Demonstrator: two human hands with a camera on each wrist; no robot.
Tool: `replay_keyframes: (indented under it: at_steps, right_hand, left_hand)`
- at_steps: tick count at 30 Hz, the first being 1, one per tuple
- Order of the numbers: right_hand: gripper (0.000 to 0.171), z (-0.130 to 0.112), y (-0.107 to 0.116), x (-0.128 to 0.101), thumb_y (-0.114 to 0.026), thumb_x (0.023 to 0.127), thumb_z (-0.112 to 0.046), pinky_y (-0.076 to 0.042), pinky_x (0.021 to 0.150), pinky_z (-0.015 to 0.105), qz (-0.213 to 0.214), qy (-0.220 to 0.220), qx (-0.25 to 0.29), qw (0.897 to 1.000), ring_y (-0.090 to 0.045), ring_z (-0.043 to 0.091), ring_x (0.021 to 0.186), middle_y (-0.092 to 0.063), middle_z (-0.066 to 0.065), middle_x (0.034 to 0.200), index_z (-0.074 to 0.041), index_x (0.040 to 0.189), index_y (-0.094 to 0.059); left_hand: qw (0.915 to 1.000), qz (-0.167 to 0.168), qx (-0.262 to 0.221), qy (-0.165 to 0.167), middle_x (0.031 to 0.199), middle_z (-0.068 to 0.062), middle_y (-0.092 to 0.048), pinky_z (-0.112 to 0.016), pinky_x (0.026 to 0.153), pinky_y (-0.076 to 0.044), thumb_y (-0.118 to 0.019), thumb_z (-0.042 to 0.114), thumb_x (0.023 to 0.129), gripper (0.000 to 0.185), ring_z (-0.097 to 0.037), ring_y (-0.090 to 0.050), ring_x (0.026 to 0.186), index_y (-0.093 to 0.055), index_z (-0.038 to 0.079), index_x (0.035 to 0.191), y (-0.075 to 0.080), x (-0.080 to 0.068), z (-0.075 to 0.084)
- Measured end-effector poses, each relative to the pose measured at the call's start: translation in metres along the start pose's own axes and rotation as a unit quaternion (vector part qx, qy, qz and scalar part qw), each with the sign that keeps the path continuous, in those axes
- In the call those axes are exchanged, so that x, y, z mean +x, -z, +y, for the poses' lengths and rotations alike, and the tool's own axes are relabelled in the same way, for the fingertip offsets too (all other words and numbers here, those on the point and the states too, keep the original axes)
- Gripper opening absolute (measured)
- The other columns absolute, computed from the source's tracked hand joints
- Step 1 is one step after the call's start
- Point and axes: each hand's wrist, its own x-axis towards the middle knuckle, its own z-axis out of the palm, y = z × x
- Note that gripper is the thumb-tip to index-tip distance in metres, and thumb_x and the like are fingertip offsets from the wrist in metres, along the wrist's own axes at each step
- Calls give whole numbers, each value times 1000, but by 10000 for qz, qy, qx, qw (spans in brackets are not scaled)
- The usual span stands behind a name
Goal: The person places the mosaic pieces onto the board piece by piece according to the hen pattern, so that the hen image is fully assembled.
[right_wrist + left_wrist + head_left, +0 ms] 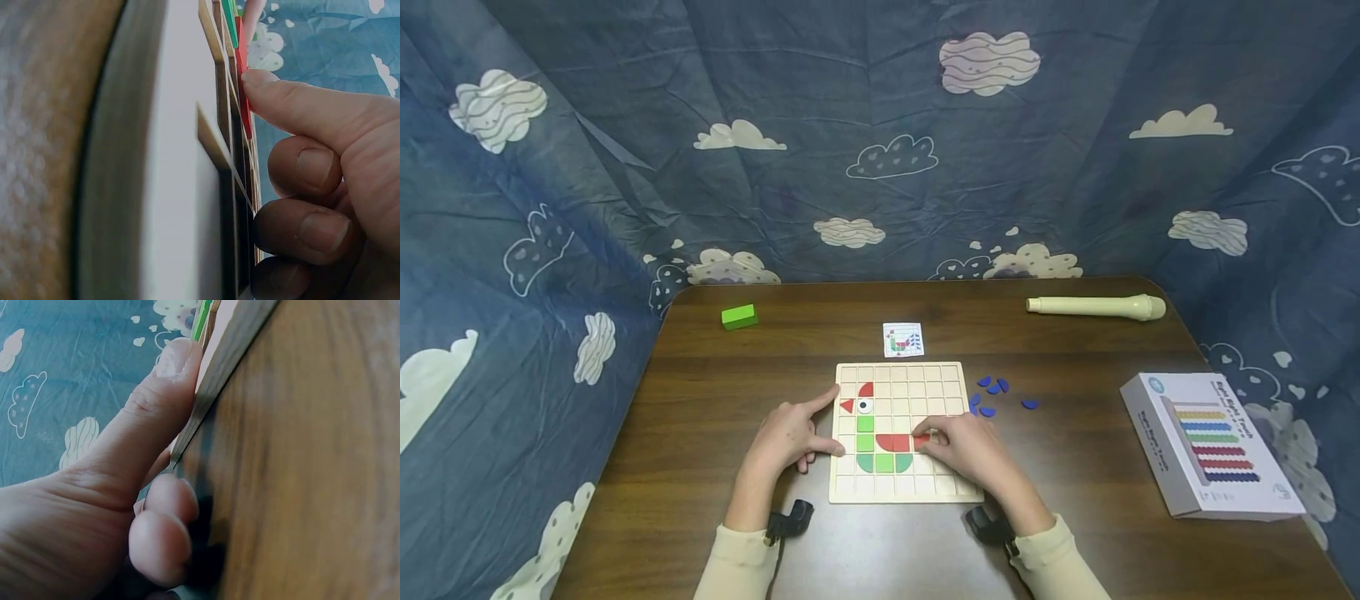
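A pale wooden grid board (925, 483) lies in the middle of the brown table. It carries a bird-like figure of red and green pieces (880, 450) with a white eye piece. My left hand (820, 425) rests at the board's left edge, index finger straight, and its thumb (156, 406) presses against the board's side (219, 369). My right hand (942, 442) lies on the board's right half. One straight finger (294, 103) presses a red piece (242, 94) (920, 439) into the grid, and the other fingers are curled.
Several blue pieces (996, 396) lie just right of the board. A small pattern card (903, 340) sits behind it. A green block (739, 317) is at the back left, a cream tube (1097, 307) at the back right, and a white box (1210, 446) at the right edge.
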Motion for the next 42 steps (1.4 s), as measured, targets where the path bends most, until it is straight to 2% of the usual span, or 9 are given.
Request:
replay_keyframes:
  at_steps: [13, 16, 20, 23, 27, 30, 34, 39, 42]
  right_hand:
    - [14, -1, 0, 0, -86, 90, -35, -30, 60, 25, 7, -153, -29, 9999, -35, 4, 57, -43, -14, 56, -34, 104, -83]
    - [16, 3, 1, 1, -84, 92, -34, -30, 57, 23, -14, -107, 272, 9996, -36, 3, 55, -45, -14, 56, -31, 108, -83]
    - [19, 24, 17, -6, -80, 96, -28, -33, 52, 22, 208, -215, 936, 9952, -38, 3, 53, -47, -11, 58, -22, 114, -81]
    - [23, 47, 34, -21, -81, 95, -23, -37, 54, 24, 504, -459, 1259, 9897, -40, 6, 54, -48, -8, 61, -17, 117, -79]
    - [35, 74, 47, -43, -84, 92, -24, -41, 59, 25, 363, -733, 1459, 9859, -43, 6, 55, -50, -7, 63, -14, 125, -75]
    - [40, 85, 51, -54, -84, 92, -29, -40, 58, 24, -62, -725, 1441, 9869, -44, 4, 57, -51, -8, 65, -15, 128, -74]
    - [37, 90, 51, -61, -84, 91, -31, -38, 57, 24, -434, -594, 1147, 9907, -44, 3, 58, -51, -9, 66, -19, 126, -77]
    - [25, 89, 47, -60, -82, 92, -31, -35, 57, 23, -456, -464, 423, 9970, -41, 1, 58, -50, -12, 65, -26, 117, -82]
    - [20, 89, 45, -59, -82, 92, -30, -35, 56, 22, -357, -412, 282, 9981, -40, 0, 57, -50, -13, 63, -26, 111, -83]
  left_hand:
    - [10000, 45, 9, -47, 51, 1, -52, -26, 47, -38, -100, 43, 68, 106, -16, -58, 41, -47, 38, 160, 0, 0, -1]
    - [10000, 61, 14, -49, 52, 1, -53, -26, 48, -38, -100, 43, 68, 106, -16, -58, 41, -47, 39, 160, 0, 0, -1]
    - [10000, 27, -21, -91, 52, 0, -55, -26, 47, -39, -100, 42, 68, 107, -16, -59, 40, -47, 38, 160, -1, 1, -2]
    - [9999, -37, -85, -112, 52, 0, -56, -26, 46, -39, -100, 42, 67, 107, -15, -59, 40, -47, 38, 160, -1, 2, -2]
    - [9999, -23, -56, -149, 53, 0, -55, -26, 46, -38, -100, 43, 68, 107, -15, -59, 40, -47, 37, 161, 0, 1, -2]
    - [9999, 19, -11, -170, 53, 0, -55, -26, 46, -38, -100, 43, 68, 107, -16, -58, 40, -48, 36, 160, 1, 1, -2]
    - [9999, 15, 3, -132, 52, 0, -56, -26, 47, -38, -100, 43, 68, 106, -16, -59, 40, -47, 38, 160, 1, 2, -2]
    - [9999, 14, 23, -137, 53, -1, -56, -26, 47, -39, -100, 43, 69, 106, -16, -59, 40, -47, 37, 160, -1, 2, -4]
    - [9999, 19, -13, -143, 54, -1, -56, -26, 48, -38, -100, 42, 69, 105, -17, -59, 41, -48, 37, 160, -1, 2, -4]
